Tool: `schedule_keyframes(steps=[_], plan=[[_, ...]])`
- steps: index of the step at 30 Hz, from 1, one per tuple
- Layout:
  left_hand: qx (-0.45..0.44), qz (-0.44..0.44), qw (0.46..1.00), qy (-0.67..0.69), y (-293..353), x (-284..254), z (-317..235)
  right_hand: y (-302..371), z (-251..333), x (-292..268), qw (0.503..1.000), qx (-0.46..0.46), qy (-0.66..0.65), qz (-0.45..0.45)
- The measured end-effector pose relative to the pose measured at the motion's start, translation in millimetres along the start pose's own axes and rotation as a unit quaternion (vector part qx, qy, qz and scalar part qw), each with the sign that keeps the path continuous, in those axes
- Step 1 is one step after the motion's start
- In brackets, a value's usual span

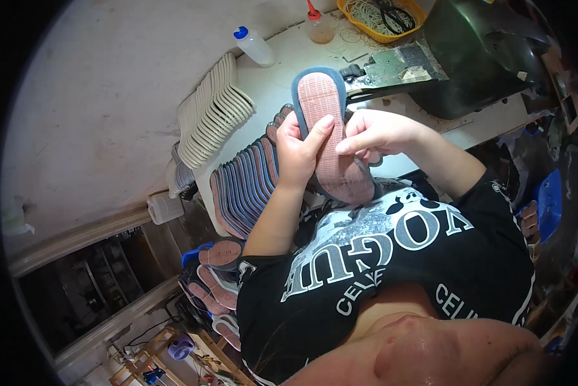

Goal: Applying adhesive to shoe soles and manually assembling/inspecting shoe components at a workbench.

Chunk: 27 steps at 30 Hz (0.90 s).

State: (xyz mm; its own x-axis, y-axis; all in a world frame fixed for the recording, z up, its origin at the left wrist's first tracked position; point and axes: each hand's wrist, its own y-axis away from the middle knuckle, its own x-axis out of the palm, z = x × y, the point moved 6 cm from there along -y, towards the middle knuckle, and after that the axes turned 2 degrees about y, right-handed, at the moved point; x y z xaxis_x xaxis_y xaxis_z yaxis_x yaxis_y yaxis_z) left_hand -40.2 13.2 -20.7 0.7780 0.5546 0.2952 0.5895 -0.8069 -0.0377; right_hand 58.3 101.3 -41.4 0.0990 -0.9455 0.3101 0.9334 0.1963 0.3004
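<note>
You have the pink-faced sole [321, 96] with its dark blue border raised in front of your chest, above the near edge of the worktable [293, 50], its far end beside the dark green machine [495, 58]. Your left hand [297, 153] is closed around its left edge, thumb flat on the pink face and fingers behind. Your right hand [380, 136] is half curled at the opposite edge, thumb tip against the sole; whether it pinches anything, you cannot tell from here.

With the near end resting close to your shirt, the sole could twist or slip if your left thumb eases off. If you swing it left, it could knock the leaning row of striped soles [243, 186], which looks packed tightly enough to topple together. A careless reach past them could tip the blue-capped bottle [255, 48] or the red-tipped bottle [319, 29].

The sole's underside and your left fingertips are hidden, and your right hand covers part of its edge. The yellow basket [348, 11] is cut off at the top, and the dim shelving at lower left is hard to read.
</note>
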Motion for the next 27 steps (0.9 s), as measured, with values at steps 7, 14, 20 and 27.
schedule_keyframes(steps=[7, 14, 20, 27], plan=[[0.020, -0.079, 0.995, -0.051, -8.2, -5.6, -0.7, 5.9, -1.0, -7.2, 0.989, -0.005, 0.088, -0.122], [-0.022, -0.100, 0.994, -0.035, -46.2, -26.7, 24.2, 26.8, -26.1, 6.0, 0.977, -0.065, -0.179, -0.092], [-0.017, -0.113, 0.989, -0.096, -54.9, -23.0, 29.0, 41.7, -26.9, 13.6, 0.962, -0.104, -0.188, -0.168], [-0.037, -0.117, 0.982, -0.143, -68.7, -23.9, 34.7, 46.0, -33.5, 12.8, 0.961, -0.059, -0.189, -0.192]])
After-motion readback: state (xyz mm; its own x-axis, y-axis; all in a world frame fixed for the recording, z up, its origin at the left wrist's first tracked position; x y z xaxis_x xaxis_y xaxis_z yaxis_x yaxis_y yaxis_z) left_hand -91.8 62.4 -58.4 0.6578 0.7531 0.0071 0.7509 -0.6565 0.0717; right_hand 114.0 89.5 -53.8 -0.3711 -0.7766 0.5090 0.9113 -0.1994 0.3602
